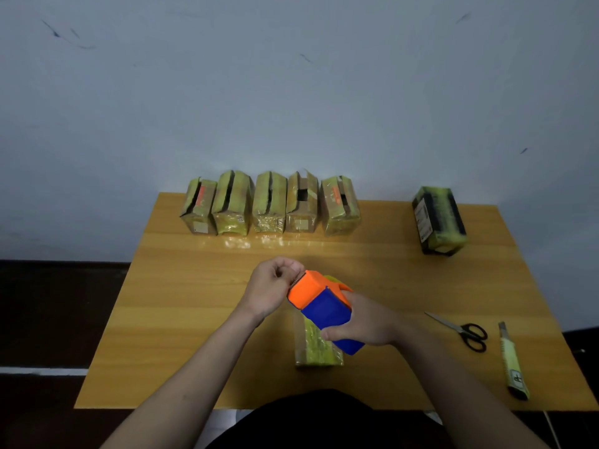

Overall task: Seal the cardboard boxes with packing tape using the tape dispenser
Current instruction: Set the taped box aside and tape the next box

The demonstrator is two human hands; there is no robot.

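Tape end being picked at the dispenser, over the near box

The orange-and-blue tape dispenser (325,311) is gripped around its body by the right hand (363,325), held above the box (316,350) at the table's (194,319) near edge; the left hand (275,286) is curled at the toothed mouth, seemingly pinching the tape end, though the tape itself cannot be made out. Fingers could be nicked by the teeth, or the tape could fold onto itself.

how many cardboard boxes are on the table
7: five in a row along the far edge, one alone at the far right, one partly hidden under the tape dispenser near the person.
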